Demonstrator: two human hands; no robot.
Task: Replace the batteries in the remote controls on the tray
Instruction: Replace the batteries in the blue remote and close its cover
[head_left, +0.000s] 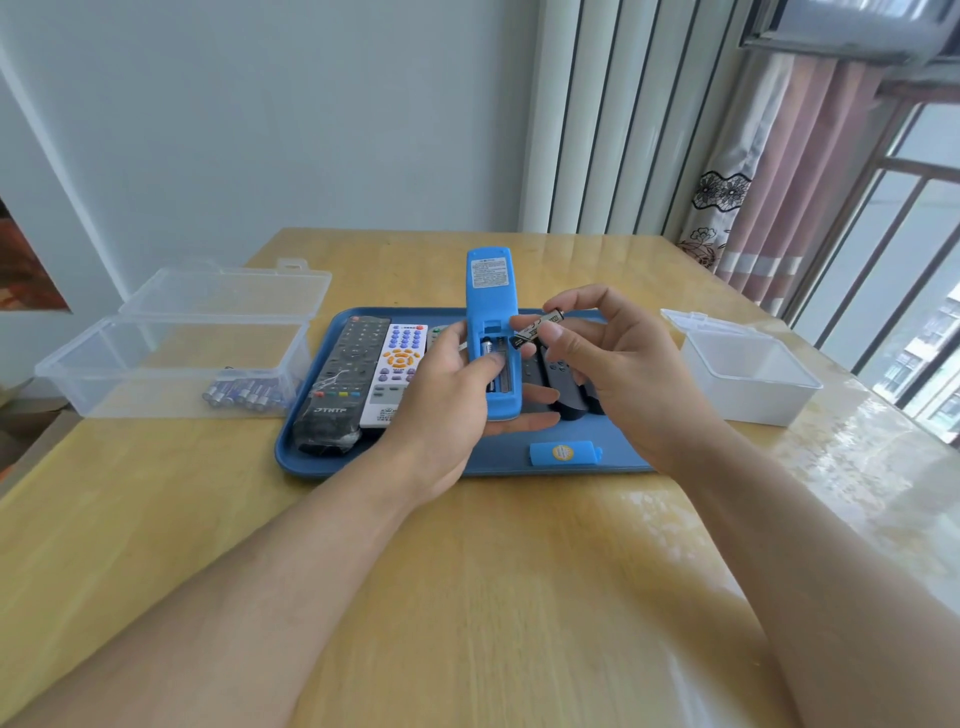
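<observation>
My left hand (452, 384) holds a blue remote (488, 296) back side up above the blue tray (415, 465). Its battery compartment is uncovered and one battery (487, 347) lies in the left slot under my thumb. My right hand (613, 358) pinches a dark battery (535, 328) just right of the compartment, tilted. The blue battery cover (563, 452) lies on the tray near its front edge. A black remote (340, 379) and a white remote (396, 376) lie on the tray's left side. Dark remotes (563, 387) lie partly hidden behind my hands.
A large clear plastic box (171, 364) with its lid up stands left of the tray and holds several blue batteries (241, 395). A small white box (748, 374) with its lid up stands on the right. The wooden table (493, 571) ends near a window and curtain at right.
</observation>
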